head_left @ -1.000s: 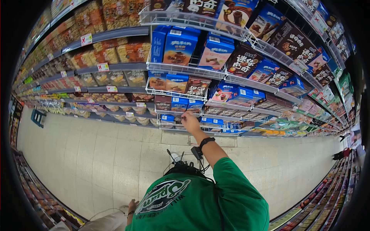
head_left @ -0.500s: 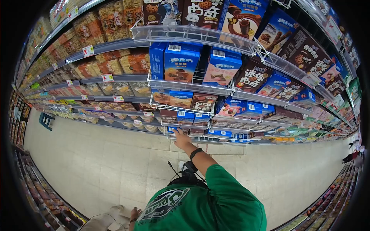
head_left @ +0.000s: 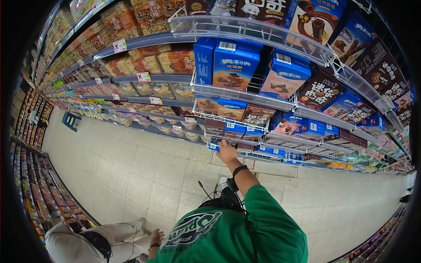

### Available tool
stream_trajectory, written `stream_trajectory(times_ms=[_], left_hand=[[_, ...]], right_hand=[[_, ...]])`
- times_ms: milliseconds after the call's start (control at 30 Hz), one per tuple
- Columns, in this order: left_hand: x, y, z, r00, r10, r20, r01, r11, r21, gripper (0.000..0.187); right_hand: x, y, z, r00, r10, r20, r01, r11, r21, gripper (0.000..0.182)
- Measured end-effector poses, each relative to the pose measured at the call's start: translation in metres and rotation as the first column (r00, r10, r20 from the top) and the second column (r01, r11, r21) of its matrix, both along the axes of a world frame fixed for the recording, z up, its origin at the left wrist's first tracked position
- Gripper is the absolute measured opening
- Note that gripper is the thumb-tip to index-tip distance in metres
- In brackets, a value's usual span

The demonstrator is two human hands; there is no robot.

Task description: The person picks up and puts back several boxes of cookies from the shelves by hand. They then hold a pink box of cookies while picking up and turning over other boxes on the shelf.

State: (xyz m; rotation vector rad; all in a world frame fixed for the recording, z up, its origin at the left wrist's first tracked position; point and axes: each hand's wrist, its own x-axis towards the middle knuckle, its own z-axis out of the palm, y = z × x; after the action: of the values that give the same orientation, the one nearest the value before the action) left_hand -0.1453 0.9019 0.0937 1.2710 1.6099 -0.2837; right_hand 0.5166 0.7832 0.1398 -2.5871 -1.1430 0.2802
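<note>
My right hand reaches down to the lowest wire rack with a dark band on its wrist. Its fingers are closed around the right side of a small blue biscuit box, whose barcode end shows at the rack's left front corner. The hand covers the rest of that box. Low at my left side, empty, is my left hand, its fingers apart. Above the right hand, more blue boxes and brown cookie boxes stand in tiered wire racks.
Clear shelf lips jut out above my right arm. Packaged snacks line the shelves to the left. A person's beige trousers are close at lower left. A dark blue step stool stands on the tiled floor.
My right hand has moved onto the small blue box, which sits slightly farther out from the rack. The view has shifted, and more of the person at lower left shows.
</note>
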Motion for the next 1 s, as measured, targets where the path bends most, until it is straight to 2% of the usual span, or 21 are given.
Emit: stream_trajectory(times_ms=[100, 167, 233, 267, 300, 367, 400, 433, 467, 500, 533, 567, 600, 633, 667, 700, 767, 800, 867, 933, 1000], left_hand=[[0.007, 0.003, -0.018, 0.996, -0.093, 0.018, 0.092, 0.995, 0.049, 0.046], [0.024, 0.018, -0.031, 0.915, 0.398, 0.064, -0.398, 0.917, -0.026, 0.045], [0.045, 0.034, -0.034, 0.927, 0.335, 0.169, -0.353, 0.931, 0.091, 0.039], [0.064, 0.041, -0.027, 0.929, 0.257, 0.267, -0.304, 0.941, 0.149, 0.040], [0.089, 0.047, -0.009, 0.920, 0.166, 0.356, -0.252, 0.944, 0.211, 0.042], [0.166, 0.051, 0.054, 0.882, -0.043, 0.468, -0.103, 0.954, 0.283, 0.046], [0.204, 0.046, 0.081, 0.803, -0.211, 0.558, -0.019, 0.926, 0.378, 0.050], [0.240, 0.038, 0.109, 0.691, -0.372, 0.620, 0.044, 0.878, 0.477, 0.054], [0.274, 0.028, 0.141, 0.561, -0.517, 0.646, 0.117, 0.822, 0.557, 0.056], [0.304, 0.016, 0.171, 0.413, -0.642, 0.646, 0.165, 0.750, 0.640, 0.059], [0.331, 0.003, 0.196, 0.303, -0.750, 0.588, 0.186, 0.652, 0.735, 0.058], [0.352, -0.011, 0.214, 0.187, -0.839, 0.511, 0.185, 0.541, 0.820, 0.058], [0.364, -0.024, 0.223, 0.159, -0.848, 0.506, 0.191, 0.529, 0.827, 0.058], [0.373, -0.036, 0.231, 0.165, -0.699, 0.696, 0.330, 0.704, 0.629, 0.055], [0.378, -0.043, 0.236, 0.213, -0.511, 0.833, 0.459, 0.805, 0.376, 0.053], [0.382, -0.048, 0.234, 0.195, -0.522, 0.830, 0.476, 0.790, 0.385, 0.053], [0.383, -0.057, 0.227, 0.166, -0.553, 0.816, 0.428, 0.786, 0.446, 0.043], [0.382, -0.060, 0.226, 0.155, -0.561, 0.813, 0.445, 0.774, 0.450, 0.043], [0.378, -0.064, 0.225, 0.161, -0.370, 0.915, 0.344, 0.890, 0.299, 0.039], [0.370, -0.059, 0.220, 0.180, -0.386, 0.905, 0.308, 0.896, 0.321, 0.039], [0.358, -0.053, 0.217, 0.230, -0.392, 0.891, 0.220, 0.913, 0.345, 0.038]], right_hand=[[-0.010, -0.020, 0.020, 0.998, 0.054, 0.028, -0.058, 0.985, 0.161, 0.047], [-0.022, -0.035, 0.041, 0.996, 0.079, 0.039, -0.086, 0.967, 0.238, 0.045], [-0.031, -0.052, 0.069, 0.990, 0.139, 0.001, -0.127, 0.906, 0.405, 0.046], [-0.037, -0.059, 0.099, 0.983, 0.152, -0.100, -0.101, 0.914, 0.393, 0.047], [-0.042, -0.064, 0.117, 0.986, 0.141, -0.091, -0.096, 0.918, 0.385, 0.047], [-0.045, -0.078, 0.149, 0.936, 0.305, -0.178, -0.183, 0.851, 0.493, 0.047], [-0.049, -0.081, 0.163, 0.903, 0.322, -0.284, -0.156, 0.862, 0.483, 0.046], [-0.056, -0.085, 0.183, 0.919, 0.283, -0.276, -0.125, 0.871, 0.474, 0.046], [-0.065, -0.088, 0.203, 0.853, 0.343, -0.394, -0.124, 0.866, 0.485, 0.043], [-0.075, -0.091, 0.219, 0.765, 0.405, -0.500, -0.124, 0.855, 0.503, 0.040], [-0.085, -0.094, 0.229, 0.781, 0.386, -0.491, -0.105, 0.856, 0.507, 0.040], [-0.093, -0.098, 0.238, 0.710, 0.420, -0.566, -0.084, 0.848, 0.523, 0.039], [-0.099, -0.103, 0.245, 0.630, 0.453, -0.631, -0.063, 0.840, 0.540, 0.039], [-0.105, -0.111, 0.247, 0.648, 0.441, -0.621, -0.045, 0.836, 0.547, 0.039], [-0.111, -0.118, 0.249, 0.683, 0.445, -0.579, 0.000, 0.793, 0.610, 0.041], [-0.117, -0.125, 0.251, 0.717, 0.445, -0.537, 0.040, 0.743, 0.668, 0.043], [-0.125, -0.150, 0.262, 0.755, 0.371, -0.540, 0.088, 0.758, 0.646, 0.044], [-0.127, -0.165, 0.273, 0.842, 0.273, -0.466, 0.126, 0.739, 0.661, 0.043], [-0.117, -0.200, 0.284, 0.940, 0.077, -0.333, 0.189, 0.694, 0.695, 0.042], [-0.090, -0.245, 0.287, 0.976, -0.116, -0.184, 0.215, 0.639, 0.738, 0.041], [-0.062, -0.289, 0.310, 0.941, -0.335, -0.054, 0.252, 0.583, 0.772, 0.039]])
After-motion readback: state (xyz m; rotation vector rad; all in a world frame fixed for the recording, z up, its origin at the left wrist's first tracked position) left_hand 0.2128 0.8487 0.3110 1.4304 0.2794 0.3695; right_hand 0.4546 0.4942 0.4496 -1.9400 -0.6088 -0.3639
